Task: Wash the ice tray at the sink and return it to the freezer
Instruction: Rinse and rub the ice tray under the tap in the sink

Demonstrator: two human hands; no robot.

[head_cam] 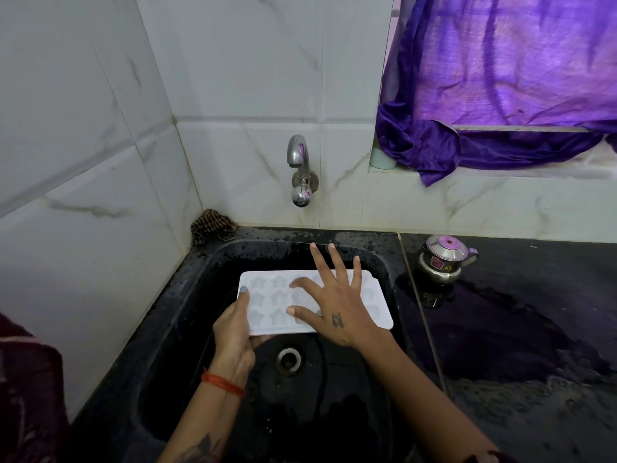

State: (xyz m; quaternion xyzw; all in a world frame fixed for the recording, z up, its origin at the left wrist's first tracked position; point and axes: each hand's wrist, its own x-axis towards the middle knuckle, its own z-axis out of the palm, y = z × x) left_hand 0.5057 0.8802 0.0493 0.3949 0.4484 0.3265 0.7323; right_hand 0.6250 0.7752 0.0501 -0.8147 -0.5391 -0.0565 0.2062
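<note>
Two hands are busy over the black sink (187,295), seen from the head camera looking down. The left hand (233,332) grips the near left corner of the white ice tray (267,295), thumb on top and fingers curled under its edge, holding it above the basin, just beyond the drain (288,359). The right hand (330,305) is spread wide, fingers straight and splayed, over the tray's star-shaped pockets; whether the palm presses on the plastic or hovers just off it I cannot tell.

The tap (300,168) on the tiled wall sits directly behind the tray, and no water can be seen running from its spout. So I would judge this to be the washing step, either rubbing the pockets by hand or about to rinse. The next move probably calls for water: the right hand would have to reach up to the tap's knob while the left holds the tray steady under the spout, tilted so the pockets drain. The freezer is not in view, so the return is still to come.

As for writing, a small steel kettle (442,259) on the wet counter (534,329) carries a red sticker, too small to read. The right hand bears a small dark tattoo, not legible as text. Nothing else shows a brand.
</note>
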